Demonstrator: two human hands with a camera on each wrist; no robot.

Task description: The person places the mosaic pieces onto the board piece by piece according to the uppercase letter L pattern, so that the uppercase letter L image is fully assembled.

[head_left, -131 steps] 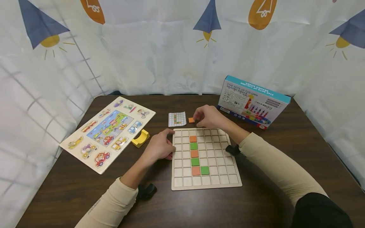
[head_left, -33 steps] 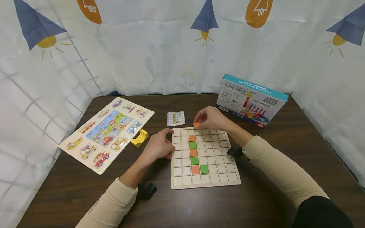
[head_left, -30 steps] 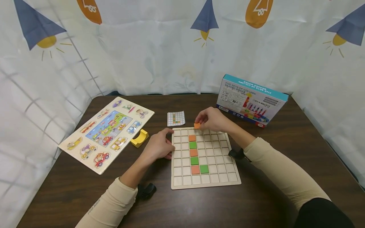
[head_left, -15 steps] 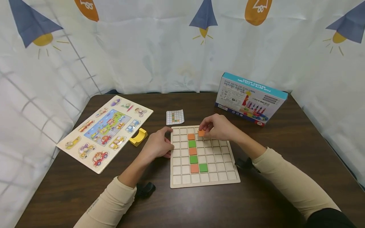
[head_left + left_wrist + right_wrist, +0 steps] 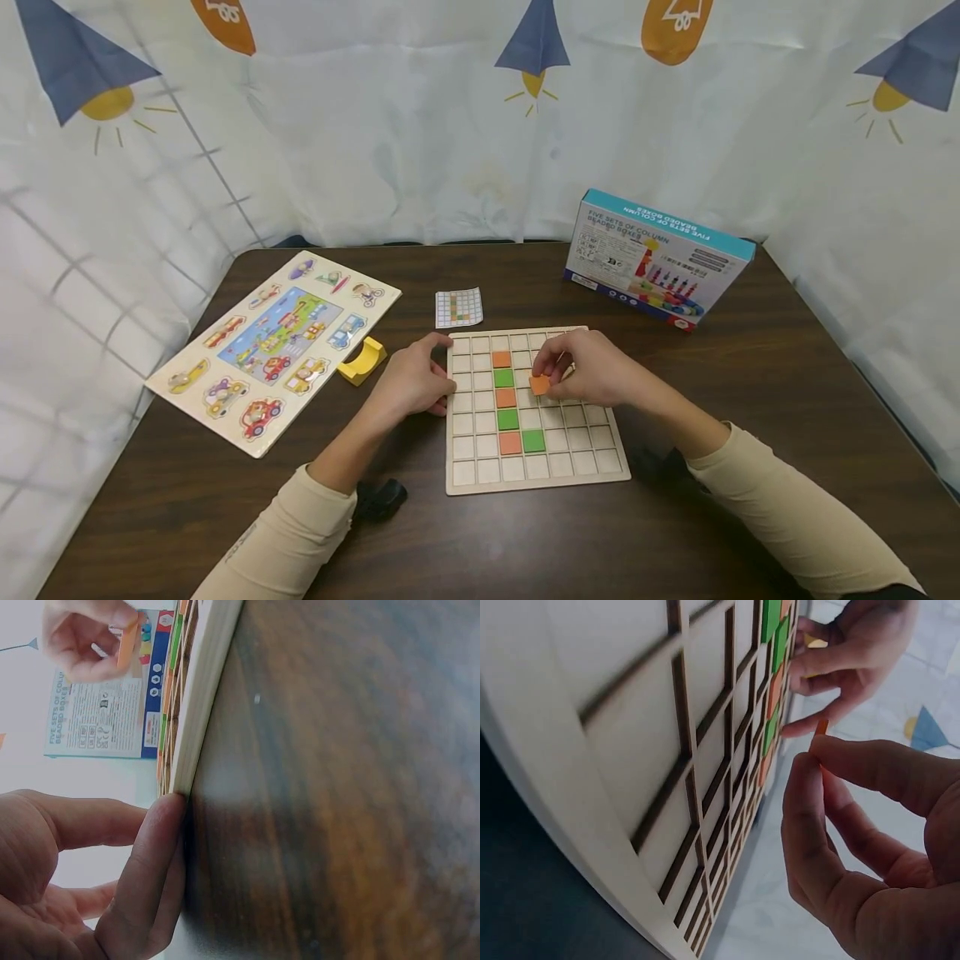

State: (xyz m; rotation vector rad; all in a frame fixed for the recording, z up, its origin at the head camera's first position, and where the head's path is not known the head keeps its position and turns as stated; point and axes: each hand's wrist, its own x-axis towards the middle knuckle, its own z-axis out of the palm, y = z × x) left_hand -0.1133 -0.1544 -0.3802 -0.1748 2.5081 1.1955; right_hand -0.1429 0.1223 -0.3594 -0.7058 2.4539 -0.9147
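My right hand (image 5: pixel 596 367) pinches a square orange tile (image 5: pixel 539 384) between thumb and fingers, over the gridded wooden board (image 5: pixel 465 473). In the right wrist view the tile (image 5: pixel 820 729) shows edge-on, raised off the board. A column of alternating orange and green tiles sits in the cells, with an orange tile (image 5: pixel 501 359) at its far end. One green tile (image 5: pixel 533 441) lies right of the nearest orange one. At the board's left edge my left hand (image 5: pixel 411 379) rests with fingers spread; in the left wrist view a fingertip (image 5: pixel 166 810) touches the rim.
A small printed grid card (image 5: pixel 459 308) lies behind the board. A picture puzzle board (image 5: pixel 247 417) and a yellow arch-shaped block (image 5: pixel 363 362) are on the left. An upright toy box (image 5: pixel 660 258) stands at the back right of the dark table (image 5: pixel 525 550).
The orange tile, first flat on the table behind the board, was picked up by my right hand and carried toward me over the grid. My left hand stays at the board's edge.
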